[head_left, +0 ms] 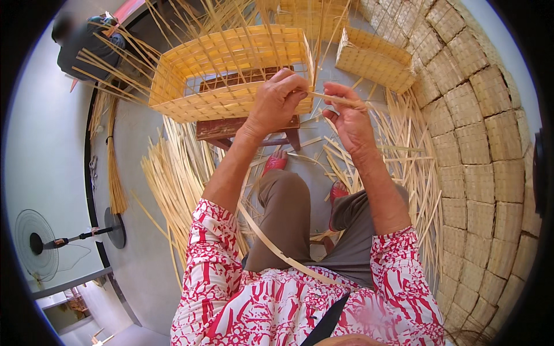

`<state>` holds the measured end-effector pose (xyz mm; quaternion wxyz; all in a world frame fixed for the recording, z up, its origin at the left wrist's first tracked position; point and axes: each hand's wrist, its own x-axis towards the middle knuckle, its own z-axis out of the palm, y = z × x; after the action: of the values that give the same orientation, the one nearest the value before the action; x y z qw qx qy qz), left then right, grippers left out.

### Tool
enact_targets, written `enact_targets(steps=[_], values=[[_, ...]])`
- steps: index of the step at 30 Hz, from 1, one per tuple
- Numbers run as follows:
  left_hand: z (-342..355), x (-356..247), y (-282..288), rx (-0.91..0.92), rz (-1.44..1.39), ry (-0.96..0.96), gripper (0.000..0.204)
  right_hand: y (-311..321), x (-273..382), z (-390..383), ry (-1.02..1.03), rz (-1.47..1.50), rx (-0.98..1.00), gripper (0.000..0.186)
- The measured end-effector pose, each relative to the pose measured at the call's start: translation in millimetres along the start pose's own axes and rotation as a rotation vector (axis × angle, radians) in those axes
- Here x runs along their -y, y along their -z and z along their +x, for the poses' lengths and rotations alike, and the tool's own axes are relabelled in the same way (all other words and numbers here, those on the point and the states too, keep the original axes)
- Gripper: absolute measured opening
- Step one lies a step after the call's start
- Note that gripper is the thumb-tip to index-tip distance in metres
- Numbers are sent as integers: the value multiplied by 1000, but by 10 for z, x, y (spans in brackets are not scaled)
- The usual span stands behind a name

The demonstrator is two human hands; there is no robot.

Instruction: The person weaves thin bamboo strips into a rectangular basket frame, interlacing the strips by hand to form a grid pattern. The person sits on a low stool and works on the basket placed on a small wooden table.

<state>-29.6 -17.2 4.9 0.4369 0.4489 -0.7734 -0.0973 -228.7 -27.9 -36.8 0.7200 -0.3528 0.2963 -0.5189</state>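
A large half-woven basket [202, 102] of flat yellow bamboo strips rests on a low reddish-brown wooden stool [222, 127], with long loose ends sticking out from it. At its near right corner, my left hand [277, 101] is closed, pinching a thin bamboo strip [318, 96]. That strip runs rightward to my right hand [352, 118], whose fingers curl loosely along it, the thumb standing apart below. Part of the strip is hidden behind the left fingers. Another pale strip [277, 251] lies curved across my lap.
Piles of loose strips [179, 179] spread on the floor at both sides. A smaller woven basket [375, 60] stands beyond my right hand. Stacked woven pieces [473, 150] line the right wall. At left are a fan [37, 243], a broom [112, 167] and another person [86, 52].
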Motion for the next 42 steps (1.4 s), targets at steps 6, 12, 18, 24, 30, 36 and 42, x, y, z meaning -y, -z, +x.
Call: enact_targets(steps=[6, 12, 18, 24, 30, 36, 42], values=[[39, 8, 168, 149, -98, 39, 12, -169, 75, 53, 268, -374, 147, 47], [68, 30, 135, 128, -213, 88, 11, -47, 38, 316, 470, -465, 218, 24], [94, 13, 70, 46, -205, 170, 12, -279, 98, 134, 416, -369, -60, 13], [145, 21, -85, -66, -108, 261, 9, -150, 58, 49, -138, 464, -112, 17], [130, -34, -278, -124, 266, 202, 7, -348, -20, -135, 314, -367, -128, 24], [-32, -39, -45, -74, 347, 150, 9, -179, 206, 81, 978, -1465, -70, 22], [-339, -234, 381, 55, 326, 201, 13, -367, 80, 12, 877, -1443, 257, 12]])
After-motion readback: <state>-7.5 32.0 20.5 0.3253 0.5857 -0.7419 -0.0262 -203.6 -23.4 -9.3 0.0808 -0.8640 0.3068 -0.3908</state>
